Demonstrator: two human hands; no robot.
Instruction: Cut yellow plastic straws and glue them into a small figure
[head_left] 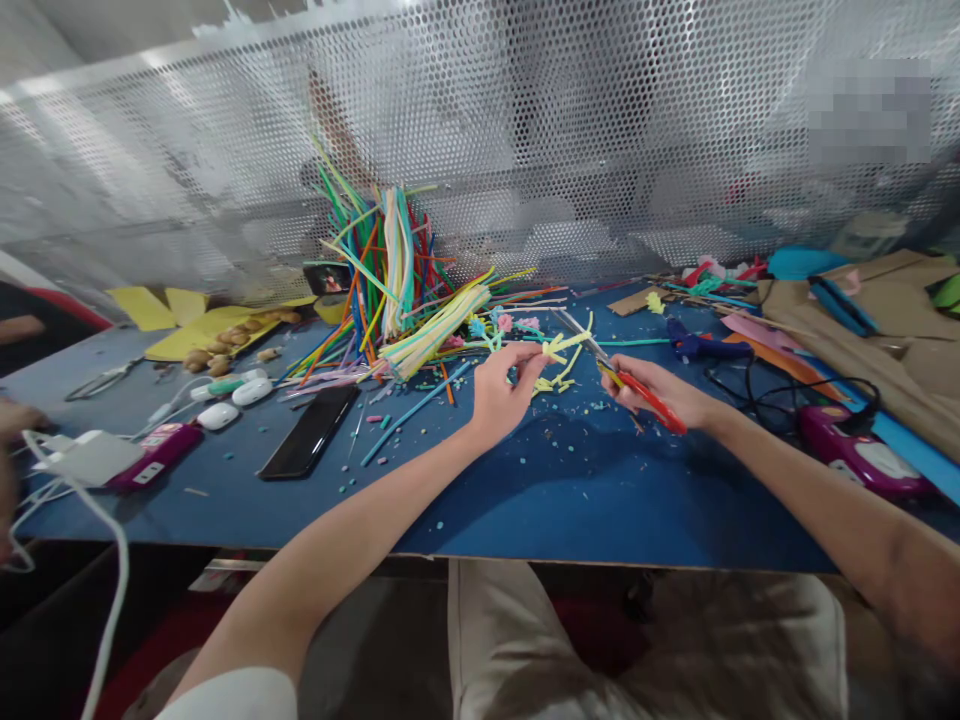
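Note:
My left hand [504,392] pinches a small yellow pipe-cleaner piece [556,347] with several short arms, held just above the blue table. My right hand [643,388] is wrapped round scissors with red handles [654,400]. The scissor blades point up and to the left, spread apart, with one arm of the yellow piece reaching between or beside them. Short yellow cuttings [559,384] lie under the hands. Behind my left hand is a bundle of pale yellow and white pipe cleaners [439,328], beside small pink and blue fuzzy pieces [504,322].
A black phone [311,432] lies left on the blue table [480,510]. Further left are white chargers, a purple power strip [161,452] and another person's hand [16,420]. At the right are a blue glue gun [705,342], cables and cardboard [885,330]. A perforated metal panel [525,130] stands behind.

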